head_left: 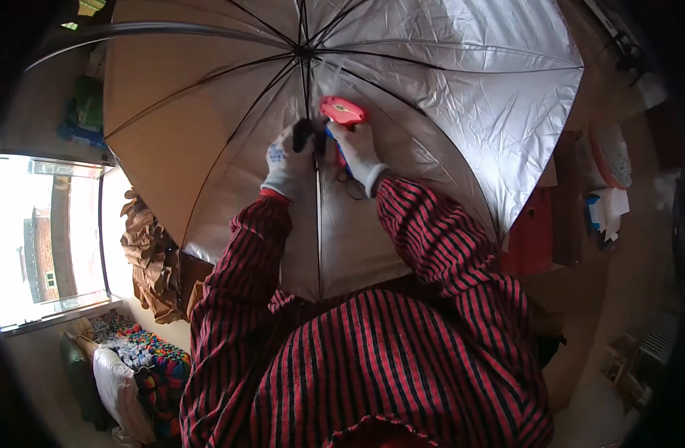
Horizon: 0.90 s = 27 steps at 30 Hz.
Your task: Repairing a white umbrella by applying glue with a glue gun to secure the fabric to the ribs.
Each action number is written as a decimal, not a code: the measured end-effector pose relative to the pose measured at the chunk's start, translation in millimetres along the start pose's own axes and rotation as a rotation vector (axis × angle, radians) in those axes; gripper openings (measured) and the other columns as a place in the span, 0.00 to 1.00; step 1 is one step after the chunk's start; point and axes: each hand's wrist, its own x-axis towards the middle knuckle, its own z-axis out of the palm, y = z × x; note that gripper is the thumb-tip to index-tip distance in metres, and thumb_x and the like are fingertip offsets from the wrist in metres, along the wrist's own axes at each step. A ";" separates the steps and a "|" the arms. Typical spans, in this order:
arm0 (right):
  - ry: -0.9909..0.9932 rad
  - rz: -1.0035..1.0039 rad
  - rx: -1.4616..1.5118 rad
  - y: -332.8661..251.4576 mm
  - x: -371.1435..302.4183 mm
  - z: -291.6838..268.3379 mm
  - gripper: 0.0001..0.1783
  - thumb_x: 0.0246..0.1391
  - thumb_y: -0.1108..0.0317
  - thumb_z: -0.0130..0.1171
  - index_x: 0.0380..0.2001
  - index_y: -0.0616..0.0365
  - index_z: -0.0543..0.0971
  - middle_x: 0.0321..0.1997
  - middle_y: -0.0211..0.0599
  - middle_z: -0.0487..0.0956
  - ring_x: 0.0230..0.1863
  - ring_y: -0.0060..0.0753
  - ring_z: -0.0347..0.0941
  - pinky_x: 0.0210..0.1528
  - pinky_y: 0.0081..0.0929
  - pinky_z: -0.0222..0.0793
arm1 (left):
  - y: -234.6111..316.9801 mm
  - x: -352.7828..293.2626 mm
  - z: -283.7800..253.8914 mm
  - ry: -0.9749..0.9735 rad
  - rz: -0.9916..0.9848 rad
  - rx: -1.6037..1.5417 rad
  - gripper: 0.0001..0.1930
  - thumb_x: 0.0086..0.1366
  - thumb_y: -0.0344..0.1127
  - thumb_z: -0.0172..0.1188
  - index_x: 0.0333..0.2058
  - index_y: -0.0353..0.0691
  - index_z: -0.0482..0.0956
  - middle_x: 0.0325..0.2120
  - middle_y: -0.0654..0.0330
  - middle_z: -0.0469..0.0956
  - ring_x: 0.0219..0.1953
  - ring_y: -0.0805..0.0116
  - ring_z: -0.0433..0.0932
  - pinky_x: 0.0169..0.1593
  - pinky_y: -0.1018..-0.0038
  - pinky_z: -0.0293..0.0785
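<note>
Gripping the dark shaft [318,149] of the open silver umbrella [432,97], your gloved left hand [289,160] is clenched. At its 3 o'clock, your right hand [357,153] grasps a red tool [342,112], touching the shaft.

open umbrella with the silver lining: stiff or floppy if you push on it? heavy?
The umbrella probably gives where pushed: its thin silver fabric looks creased between slim black ribs. Likely light for its size, awkward and apt to swing. Both gloved hands, left hand and right hand, work at its shaft.
</note>
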 end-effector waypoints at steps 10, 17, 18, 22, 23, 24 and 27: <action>0.032 0.185 -0.151 -10.8 -7.8 9.8 0.17 0.46 0.58 0.56 0.24 0.64 0.77 0.18 0.31 0.74 0.19 0.24 0.70 0.22 0.28 0.66 | 9.4 17.8 11.1 -0.050 -0.159 -0.177 0.10 0.55 0.34 0.59 0.35 0.39 0.81 0.25 0.55 0.81 0.27 0.68 0.79 0.32 0.70 0.73; -0.068 0.162 -0.147 -2.7 0.5 -5.6 0.14 0.49 0.62 0.58 0.32 0.63 0.79 0.25 0.27 0.77 0.28 0.18 0.70 0.31 0.24 0.67 | 9.3 18.2 17.9 -0.070 -0.200 -0.301 0.09 0.54 0.31 0.59 0.34 0.37 0.81 0.21 0.60 0.80 0.23 0.75 0.74 0.28 0.73 0.72; -0.070 0.118 -0.135 -4.0 2.4 -0.5 0.14 0.48 0.62 0.58 0.33 0.63 0.79 0.25 0.28 0.77 0.28 0.19 0.71 0.32 0.24 0.67 | 7.5 18.2 16.5 -0.061 -0.230 -0.282 0.08 0.54 0.31 0.58 0.33 0.36 0.81 0.21 0.60 0.79 0.23 0.75 0.74 0.28 0.73 0.71; -0.050 0.103 -0.208 -9.1 -3.1 3.8 0.13 0.45 0.63 0.56 0.31 0.61 0.79 0.24 0.31 0.78 0.29 0.24 0.73 0.33 0.27 0.68 | 1.6 19.3 13.9 -0.045 -0.300 -0.231 0.08 0.54 0.32 0.58 0.33 0.37 0.81 0.22 0.58 0.80 0.24 0.72 0.76 0.29 0.72 0.72; -0.036 0.120 -0.253 -12.1 -4.8 3.5 0.12 0.44 0.63 0.55 0.28 0.60 0.78 0.24 0.32 0.78 0.30 0.27 0.74 0.34 0.28 0.68 | 3.7 19.6 13.1 -0.048 -0.310 -0.220 0.09 0.54 0.33 0.58 0.33 0.38 0.81 0.22 0.56 0.80 0.25 0.68 0.78 0.30 0.70 0.72; -0.033 0.122 -0.253 -13.2 -4.7 2.2 0.12 0.44 0.63 0.55 0.28 0.60 0.78 0.24 0.32 0.78 0.30 0.27 0.74 0.34 0.28 0.68 | 6.0 19.9 12.4 -0.052 -0.319 -0.208 0.09 0.54 0.35 0.58 0.33 0.40 0.81 0.23 0.54 0.80 0.26 0.64 0.79 0.31 0.69 0.73; -0.131 0.142 -0.157 -14.8 -2.7 -5.8 0.15 0.49 0.62 0.59 0.37 0.61 0.78 0.31 0.30 0.79 0.31 0.18 0.72 0.37 0.22 0.68 | 15.5 14.9 13.9 -0.040 -0.298 -0.253 0.08 0.55 0.32 0.58 0.32 0.36 0.81 0.22 0.58 0.79 0.24 0.71 0.76 0.29 0.73 0.72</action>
